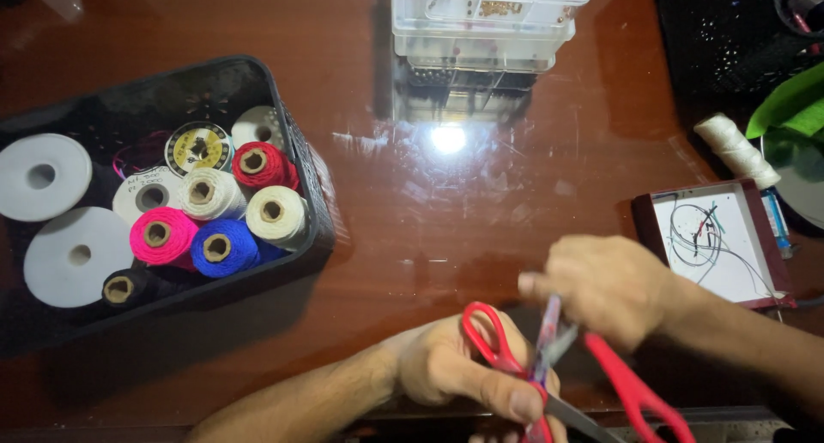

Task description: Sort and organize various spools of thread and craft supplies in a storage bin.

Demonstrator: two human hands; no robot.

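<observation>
Head view: left hand (455,370) grips scissors (549,379) at table edge (257,426).

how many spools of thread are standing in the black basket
8 spools show in the black basket: white, red, gold-labelled, two cream, white, pink, blue. A dark one may be a ninth.

a black basket (300,185) of thread spools (215,247) (pink, blue, red, cream) sits well left of the fingers; clear stacked boxes (485,22) beyond them; a small shallow tray (717,237) just right.
</observation>
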